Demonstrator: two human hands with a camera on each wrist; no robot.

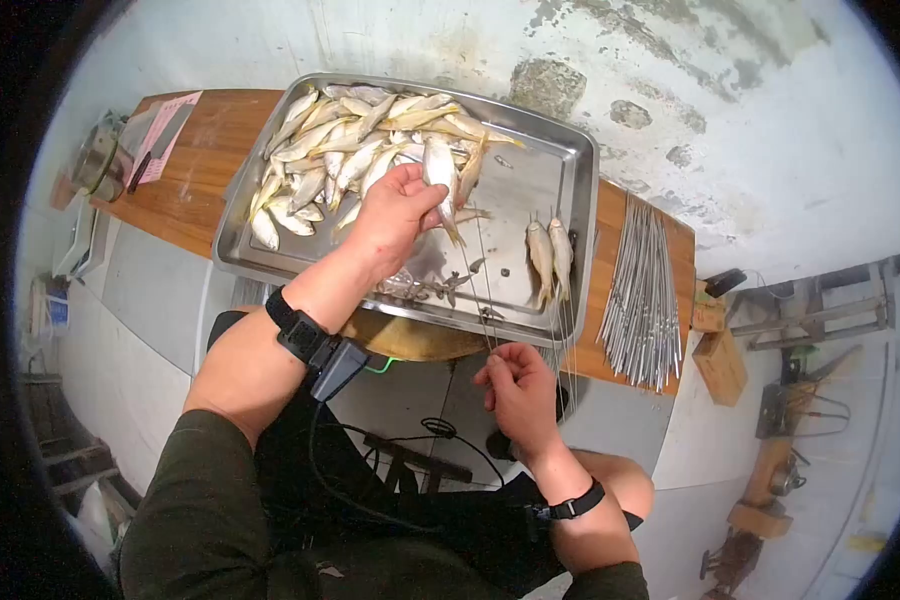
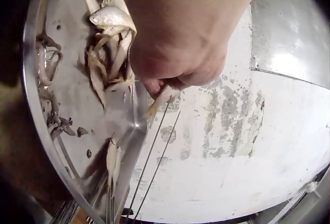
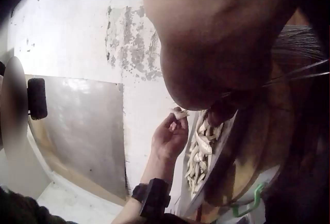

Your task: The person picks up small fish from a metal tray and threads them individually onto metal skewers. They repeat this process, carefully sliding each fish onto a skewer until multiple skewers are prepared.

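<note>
Over the tray, my left hand point(image 1: 398, 215) pinches a small silvery fish point(image 1: 440, 180) between thumb and fingers, its yellowish tail hanging down. Two long thin metal skewers point(image 2: 160, 141) run up toward the held fish, and in the left wrist view their upper ends overlap it. At their lower ends, my right hand point(image 1: 520, 395) grips the skewers with curled fingers near the tray's front edge. To the right in the tray lie two fish point(image 1: 550, 255) side by side, with skewers extending from their tail ends. Much of the right fingers' grip is hidden in the right wrist view.
A large metal tray point(image 1: 585, 200) holds a heap of fish point(image 1: 320, 150) at its left and dark scraps point(image 1: 450, 287) near the front. Right of it lies a bundle of metal skewers point(image 1: 642, 295) on the wooden table point(image 1: 210, 160). A knife point(image 1: 160, 145) rests at the far left.
</note>
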